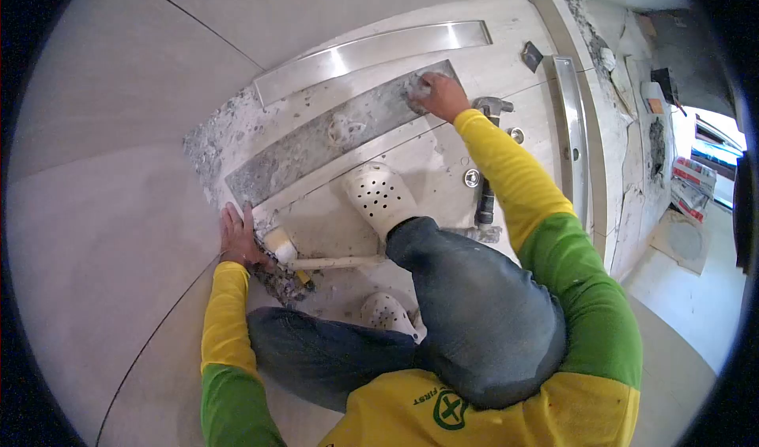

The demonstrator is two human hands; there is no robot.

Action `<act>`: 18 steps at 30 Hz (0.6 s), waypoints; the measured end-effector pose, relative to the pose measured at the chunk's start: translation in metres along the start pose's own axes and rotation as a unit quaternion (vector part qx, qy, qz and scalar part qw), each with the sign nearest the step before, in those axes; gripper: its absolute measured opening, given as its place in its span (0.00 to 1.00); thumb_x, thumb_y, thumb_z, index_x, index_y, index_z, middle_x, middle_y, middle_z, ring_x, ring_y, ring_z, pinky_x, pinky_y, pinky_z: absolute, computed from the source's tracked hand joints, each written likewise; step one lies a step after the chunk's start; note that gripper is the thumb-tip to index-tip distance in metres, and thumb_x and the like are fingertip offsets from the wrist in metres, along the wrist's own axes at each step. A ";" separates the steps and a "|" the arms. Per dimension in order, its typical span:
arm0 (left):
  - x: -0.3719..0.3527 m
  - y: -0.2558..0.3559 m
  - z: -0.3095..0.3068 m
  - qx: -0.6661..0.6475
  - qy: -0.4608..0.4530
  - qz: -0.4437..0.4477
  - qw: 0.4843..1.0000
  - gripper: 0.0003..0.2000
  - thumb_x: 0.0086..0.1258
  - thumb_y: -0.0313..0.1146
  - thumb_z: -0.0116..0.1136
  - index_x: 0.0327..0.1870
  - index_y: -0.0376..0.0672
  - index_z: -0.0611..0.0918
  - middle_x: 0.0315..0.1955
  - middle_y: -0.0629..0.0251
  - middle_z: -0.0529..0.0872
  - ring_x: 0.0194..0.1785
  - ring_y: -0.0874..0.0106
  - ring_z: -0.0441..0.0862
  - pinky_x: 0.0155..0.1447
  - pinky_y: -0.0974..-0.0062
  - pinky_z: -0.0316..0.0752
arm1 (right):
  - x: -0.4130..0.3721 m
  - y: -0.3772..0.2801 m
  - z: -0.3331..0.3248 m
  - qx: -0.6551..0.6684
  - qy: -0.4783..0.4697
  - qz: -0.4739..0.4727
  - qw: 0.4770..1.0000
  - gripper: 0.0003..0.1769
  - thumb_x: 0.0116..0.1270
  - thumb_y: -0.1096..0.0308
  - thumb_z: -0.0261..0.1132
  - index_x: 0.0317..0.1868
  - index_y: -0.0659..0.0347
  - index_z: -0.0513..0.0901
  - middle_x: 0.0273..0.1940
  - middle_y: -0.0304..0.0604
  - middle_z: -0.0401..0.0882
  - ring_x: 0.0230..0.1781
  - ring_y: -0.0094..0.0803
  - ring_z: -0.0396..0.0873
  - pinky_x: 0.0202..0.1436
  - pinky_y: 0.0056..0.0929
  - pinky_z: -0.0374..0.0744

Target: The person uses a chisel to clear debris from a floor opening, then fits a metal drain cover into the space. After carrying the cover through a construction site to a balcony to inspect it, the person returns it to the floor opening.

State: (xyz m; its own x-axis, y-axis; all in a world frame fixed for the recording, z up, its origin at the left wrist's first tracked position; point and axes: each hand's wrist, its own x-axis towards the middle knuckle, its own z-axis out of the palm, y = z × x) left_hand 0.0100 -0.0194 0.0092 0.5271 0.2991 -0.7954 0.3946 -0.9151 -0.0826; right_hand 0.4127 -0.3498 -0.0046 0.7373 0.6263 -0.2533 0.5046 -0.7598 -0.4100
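My right hand [443,98] is at the far right end of a long grey, mortar-coated strip [304,147] in the floor. Its fingers are curled down; what they hold, if anything, is blurred. My left hand [239,237] rests with fingers apart at the strip's near left corner, beside the wall. Next to it lies a mallet with a whitish head [279,244] and a pale handle [340,263]. A hammer [492,109] lies just right of my right hand, partly behind my sleeve. A lump of mortar [345,129] sits mid-strip.
A long shiny metal channel [371,52] lies beyond the strip, and another metal piece [571,131] stands at right. Round metal drain parts [471,178] and a small dark block [531,56] lie on the tiles. Rubble [207,143] lines the wall. My white clog [379,196] is near the strip.
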 end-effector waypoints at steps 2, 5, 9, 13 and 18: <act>0.001 -0.001 0.004 0.009 0.037 0.012 0.999 0.75 0.27 0.53 0.83 0.77 0.41 0.41 0.73 0.29 0.38 0.78 0.38 0.34 0.79 0.51 0.37 | 0.006 -0.022 0.023 -0.004 0.120 0.003 0.993 0.22 0.58 0.51 0.67 0.45 0.59 0.82 0.49 0.56 0.79 0.51 0.54 0.78 0.53 0.47 0.78; 0.003 -0.001 0.005 0.005 0.029 -0.004 1.000 0.73 0.29 0.53 0.82 0.78 0.44 0.41 0.74 0.34 0.40 0.78 0.41 0.36 0.78 0.50 0.39 | 0.001 -0.033 0.069 -0.128 0.168 -0.012 0.977 0.21 0.58 0.52 0.68 0.46 0.57 0.82 0.54 0.54 0.75 0.57 0.55 0.73 0.55 0.48 0.78; -0.003 -0.013 -0.002 -0.039 0.018 0.004 0.999 0.66 0.37 0.50 0.80 0.78 0.48 0.45 0.75 0.38 0.43 0.79 0.45 0.40 0.78 0.50 0.43 | 0.003 -0.011 0.078 -0.056 0.158 -0.053 0.984 0.16 0.57 0.60 0.66 0.45 0.57 0.83 0.51 0.56 0.77 0.54 0.54 0.74 0.56 0.47 0.78; 0.003 -0.039 0.015 -0.170 0.088 0.071 0.979 0.52 0.53 0.44 0.74 0.76 0.45 0.53 0.74 0.40 0.53 0.76 0.47 0.55 0.75 0.62 0.57 | 0.015 0.004 0.069 -0.005 0.102 -0.074 0.992 0.14 0.56 0.64 0.65 0.42 0.58 0.84 0.47 0.57 0.79 0.52 0.54 0.76 0.56 0.46 0.78; -0.073 0.025 -0.070 -0.397 0.153 0.028 0.904 0.43 0.61 0.46 0.68 0.74 0.38 0.58 0.64 0.42 0.72 0.67 0.51 0.71 0.70 0.64 0.65 | 0.018 -0.009 0.041 -0.040 0.032 0.012 0.999 0.15 0.57 0.67 0.62 0.45 0.58 0.83 0.48 0.58 0.78 0.53 0.53 0.76 0.56 0.46 0.78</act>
State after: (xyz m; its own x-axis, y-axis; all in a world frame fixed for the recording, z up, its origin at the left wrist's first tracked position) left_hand 0.0337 -0.0454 0.1072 0.6987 0.4310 -0.5710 0.7130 -0.4844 0.5069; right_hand 0.4026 -0.3248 -0.0417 0.7756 0.5974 -0.2039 0.5190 -0.7873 -0.3328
